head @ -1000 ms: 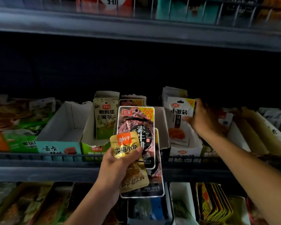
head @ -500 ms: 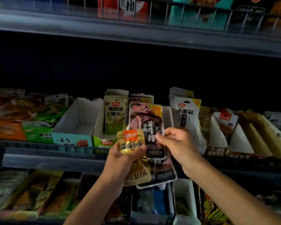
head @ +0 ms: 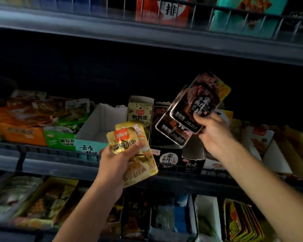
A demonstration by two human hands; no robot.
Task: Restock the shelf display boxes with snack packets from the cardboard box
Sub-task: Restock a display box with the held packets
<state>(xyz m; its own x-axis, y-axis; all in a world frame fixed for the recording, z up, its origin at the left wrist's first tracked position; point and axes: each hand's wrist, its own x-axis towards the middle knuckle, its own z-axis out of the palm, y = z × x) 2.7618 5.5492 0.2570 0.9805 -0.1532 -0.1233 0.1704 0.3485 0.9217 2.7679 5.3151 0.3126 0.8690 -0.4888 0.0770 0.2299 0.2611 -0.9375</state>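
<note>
Shelf (head: 63, 159) ahead: right hand (head: 212, 131) now pinches dark packets (head: 196, 109) taken from left hand (head: 119, 159), which grips gold packets (head: 129, 151), ready for boxing

Gold packets (head: 129, 151) in left hand (head: 115, 165): glossy metallic foil, crinkled, with a matt orange label patch. Dark packets (head: 194, 109) in right hand (head: 212, 131): smooth shiny plastic film, silvery reflective borders. White display box (head: 101, 123): matt cardboard, torn rough upper edge. Shelf rail (head: 42, 151): thin metal wire, dull grey. Upper shelf edge (head: 147, 37): smooth painted metal, faint sheen.
</note>
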